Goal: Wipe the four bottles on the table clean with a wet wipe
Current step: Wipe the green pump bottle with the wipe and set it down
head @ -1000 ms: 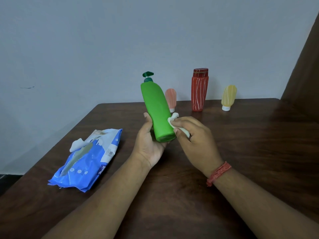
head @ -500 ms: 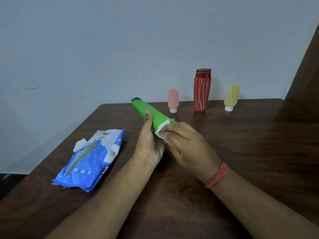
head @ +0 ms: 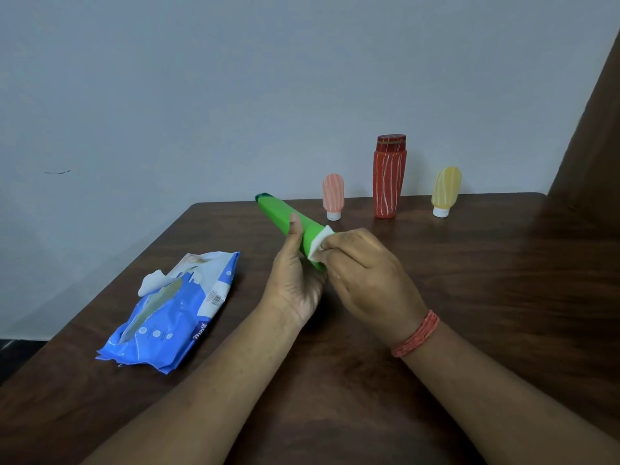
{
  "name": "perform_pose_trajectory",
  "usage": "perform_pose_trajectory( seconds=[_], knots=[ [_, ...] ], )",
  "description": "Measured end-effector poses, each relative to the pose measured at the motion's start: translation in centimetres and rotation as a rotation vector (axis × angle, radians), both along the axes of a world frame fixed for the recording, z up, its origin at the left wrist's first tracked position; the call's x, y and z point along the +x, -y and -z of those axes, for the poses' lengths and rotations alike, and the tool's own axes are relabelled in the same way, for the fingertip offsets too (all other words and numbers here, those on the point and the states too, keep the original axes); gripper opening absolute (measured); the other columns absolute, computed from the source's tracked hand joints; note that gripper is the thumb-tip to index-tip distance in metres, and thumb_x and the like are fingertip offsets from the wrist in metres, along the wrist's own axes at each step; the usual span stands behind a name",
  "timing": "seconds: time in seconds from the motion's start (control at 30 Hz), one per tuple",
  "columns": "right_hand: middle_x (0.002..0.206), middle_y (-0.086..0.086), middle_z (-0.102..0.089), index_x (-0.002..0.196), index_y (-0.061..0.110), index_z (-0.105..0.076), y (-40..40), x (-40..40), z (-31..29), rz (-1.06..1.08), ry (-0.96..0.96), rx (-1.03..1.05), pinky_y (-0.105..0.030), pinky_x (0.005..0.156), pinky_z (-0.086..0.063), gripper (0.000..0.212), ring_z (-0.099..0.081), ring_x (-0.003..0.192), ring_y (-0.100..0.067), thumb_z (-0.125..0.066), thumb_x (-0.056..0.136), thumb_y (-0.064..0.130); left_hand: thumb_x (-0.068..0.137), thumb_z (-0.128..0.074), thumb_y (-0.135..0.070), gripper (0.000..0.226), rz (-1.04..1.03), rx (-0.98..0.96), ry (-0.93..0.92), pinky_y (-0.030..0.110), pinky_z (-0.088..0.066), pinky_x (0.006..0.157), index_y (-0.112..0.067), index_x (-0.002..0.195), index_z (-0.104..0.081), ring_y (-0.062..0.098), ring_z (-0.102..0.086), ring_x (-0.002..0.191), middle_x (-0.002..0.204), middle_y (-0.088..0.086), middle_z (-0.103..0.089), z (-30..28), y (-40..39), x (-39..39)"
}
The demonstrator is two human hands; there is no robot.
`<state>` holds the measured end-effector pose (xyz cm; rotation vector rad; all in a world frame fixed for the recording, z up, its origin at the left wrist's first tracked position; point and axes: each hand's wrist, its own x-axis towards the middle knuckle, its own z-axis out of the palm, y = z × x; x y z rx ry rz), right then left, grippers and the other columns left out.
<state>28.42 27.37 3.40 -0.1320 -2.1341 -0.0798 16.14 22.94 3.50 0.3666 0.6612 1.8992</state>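
The right hand (head: pixel 365 273), mid-frame, pinches a white wet wipe (head: pixel 318 245) in curled fingers against the base end of the green bottle (head: pixel 288 219). The left hand (head: pixel 295 283) grips that bottle from below, thumb lying along its side; the bottle tilts away toward the upper left, cap end farthest. Along the far edge of the brown table (head: pixel 486 297) stand a pink bottle (head: pixel 332 196), a red bottle (head: pixel 389 177) and a yellow bottle (head: pixel 445 191), well apart. A blue wipes pack (head: pixel 174 310) lies at lower left, a wipe poking out.
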Motion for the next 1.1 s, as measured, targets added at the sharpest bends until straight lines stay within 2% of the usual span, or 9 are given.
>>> perform_pose_trajectory(
  seconds=[0.13, 0.3, 0.43, 0.57, 0.67, 0.73, 0.83, 1.0, 1.1],
  knots=[
    [0.096, -0.009, -0.065, 0.094, 0.002, -0.070, -1.5, 0.4, 0.3, 0.101, -0.017, -0.077, -0.035, 0.081, -0.050, 0.015, -0.059, 0.088, -0.025, -0.069, 0.082, -0.007, 0.087, -0.066, -0.044, 0.057, -0.115, 0.009, -0.027, 0.043, -0.062, 0.078, -0.001, 0.123, -0.056, 0.029, -0.072, 0.091, 0.101, 0.018, -0.070, -0.4, -0.4, -0.3],
    [0.097, -0.011, -0.065, 0.097, 0.002, -0.070, -0.5, 0.0, 0.7, 0.028, 0.084, -0.035, -0.037, 0.077, -0.052, 0.014, -0.058, 0.084, -0.027, -0.062, 0.086, -0.003, 0.081, -0.068, -0.046, 0.057, -0.117, 0.009, -0.004, 0.045, -0.060, 0.082, -0.004, 0.119, -0.060, 0.029, -0.073, 0.087, 0.091, 0.017, -0.073, -0.5, 0.2, -0.5],
    [0.098, -0.011, -0.066, 0.095, 0.002, -0.071, -0.6, 0.4, -0.1, 0.042, -0.051, -0.037, -0.035, 0.083, -0.050, 0.010, -0.060, 0.089, -0.027, -0.063, 0.089, -0.002, 0.080, -0.068, -0.045, 0.061, -0.054, 0.066, -0.061, 0.041, -0.063, 0.080, -0.003, 0.124, -0.056, 0.026, -0.073, 0.087, 0.094, 0.016, -0.072, -0.3, 0.0, -0.3],
    [0.093, -0.005, -0.062, 0.090, 0.006, -0.069, -1.2, 0.7, 0.3, 0.109, -0.061, -0.177, -0.029, 0.077, -0.049, 0.013, -0.058, 0.085, -0.020, -0.070, 0.082, -0.004, 0.079, -0.074, -0.042, 0.064, -0.110, 0.034, -0.127, 0.045, -0.060, 0.083, -0.008, 0.129, -0.054, 0.029, -0.072, 0.094, 0.105, 0.015, -0.067, 0.1, -0.3, -1.3],
    [0.093, 0.002, -0.061, 0.085, 0.010, -0.068, -2.3, 0.8, 1.0, 0.084, -0.042, -0.345, -0.020, 0.076, -0.047, 0.014, -0.057, 0.086, -0.010, -0.070, 0.080, -0.002, 0.062, -0.093, -0.039, 0.091, -0.193, -0.043, -0.367, 0.049, -0.058, 0.090, -0.014, 0.137, -0.047, 0.034, -0.069, 0.108, 0.117, 0.008, -0.065, 0.7, -0.3, -2.7],
    [0.093, 0.006, -0.062, 0.083, 0.011, -0.069, -3.0, 0.9, 1.2, 0.063, -0.087, -0.449, -0.006, 0.078, -0.040, 0.016, -0.057, 0.087, -0.001, -0.071, 0.079, -0.005, 0.063, -0.094, -0.034, 0.096, -0.261, -0.177, -0.683, 0.045, -0.055, 0.097, -0.025, 0.140, -0.038, 0.022, -0.065, 0.117, 0.125, -0.002, -0.061, 1.0, -0.3, -3.2],
    [0.091, 0.008, -0.061, 0.080, 0.011, -0.069, -3.5, 0.8, 1.6, 0.070, -0.098, -0.505, -0.002, 0.077, -0.037, 0.018, -0.058, 0.087, 0.001, -0.072, 0.078, -0.007, 0.070, -0.092, -0.032, 0.100, -0.390, -0.373, -1.182, 0.031, -0.050, 0.099, -0.029, 0.145, -0.026, 0.006, -0.057, 0.114, 0.130, -0.005, -0.052, 1.8, -0.5, -3.2],
    [0.090, 0.012, -0.058, 0.079, 0.011, -0.069, -3.7, 0.8, 2.0, 0.075, -0.082, -0.519, -0.001, 0.075, -0.037, 0.020, -0.056, 0.087, 0.011, -0.071, 0.077, -0.008, 0.063, -0.095, -0.036, 0.116, -0.592, -0.499, -1.361, 0.033, -0.039, 0.112, -0.011, 0.152, -0.024, 0.017, -0.044, 0.131, 0.145, 0.005, -0.036, 2.6, -1.6, -3.4],
    [0.089, 0.010, -0.060, 0.078, 0.011, -0.069, -4.0, 0.8, 2.1, 0.081, -0.084, -0.530, -0.001, 0.074, -0.038, 0.019, -0.057, 0.087, 0.011, -0.071, 0.077, -0.009, 0.063, -0.095, -0.035, 0.115, -0.702, -0.541, -1.396, 0.023, -0.035, 0.106, -0.007, 0.151, -0.026, 0.018, -0.044, 0.130, 0.144, 0.007, -0.034, 2.8, -1.7, -3.7]
  ],
)
